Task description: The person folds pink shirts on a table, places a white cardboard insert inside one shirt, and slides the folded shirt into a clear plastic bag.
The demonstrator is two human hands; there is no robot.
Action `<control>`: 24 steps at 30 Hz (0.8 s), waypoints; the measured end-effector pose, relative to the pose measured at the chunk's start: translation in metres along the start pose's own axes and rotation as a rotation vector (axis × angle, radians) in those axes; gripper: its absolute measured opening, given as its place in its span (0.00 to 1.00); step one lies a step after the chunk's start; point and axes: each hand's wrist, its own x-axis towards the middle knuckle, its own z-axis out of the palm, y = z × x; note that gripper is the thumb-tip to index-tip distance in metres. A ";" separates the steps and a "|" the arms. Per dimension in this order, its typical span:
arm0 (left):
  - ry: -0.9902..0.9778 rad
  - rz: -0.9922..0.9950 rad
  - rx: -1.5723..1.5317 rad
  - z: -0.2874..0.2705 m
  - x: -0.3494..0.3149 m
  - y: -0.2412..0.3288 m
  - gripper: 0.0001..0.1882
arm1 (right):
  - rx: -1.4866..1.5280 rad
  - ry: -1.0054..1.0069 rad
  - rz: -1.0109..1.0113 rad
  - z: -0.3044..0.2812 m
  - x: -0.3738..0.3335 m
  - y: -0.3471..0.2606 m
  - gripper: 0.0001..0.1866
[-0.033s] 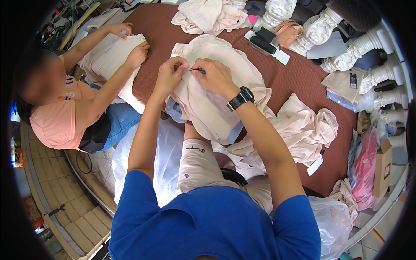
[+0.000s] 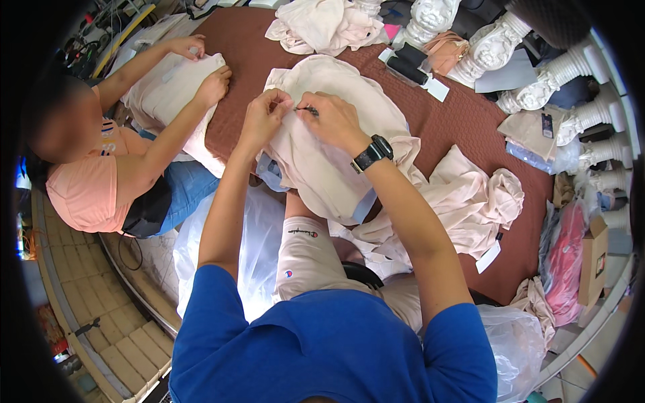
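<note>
A cream-coloured garment (image 2: 329,168) is spread over the near edge of the brown-covered table and partly over my lap. At its left side my left hand (image 2: 265,121) is closed in a pinch, with a bit of the cloth between thumb and forefinger. My right hand (image 2: 333,119) is closed around a small dark pointed tool (image 2: 307,109), its tip close to the left fingertips. Most of that tool is hidden in the palm, so I cannot tell its exact kind. Pale blue fabric (image 2: 365,205) shows at the garment's lower edge.
Another person's hands (image 2: 213,86) rest on a pale garment (image 2: 168,87) at the left. A crumpled cream garment with a white tag (image 2: 488,256) lies right. White ornate balusters (image 2: 490,50) and a black packaged item (image 2: 408,64) line the far right. Clear plastic (image 2: 235,248) hangs below.
</note>
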 end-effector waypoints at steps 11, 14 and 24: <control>0.267 0.073 -0.052 -0.028 -0.008 -0.011 0.04 | 0.186 0.194 0.090 -0.014 -0.011 0.003 0.09; 0.336 0.252 0.313 -0.067 -0.033 -0.021 0.33 | 0.168 0.443 0.318 -0.054 -0.025 0.069 0.18; 0.012 0.465 0.154 0.067 -0.115 0.098 0.16 | 0.126 0.427 0.460 -0.089 -0.125 0.190 0.30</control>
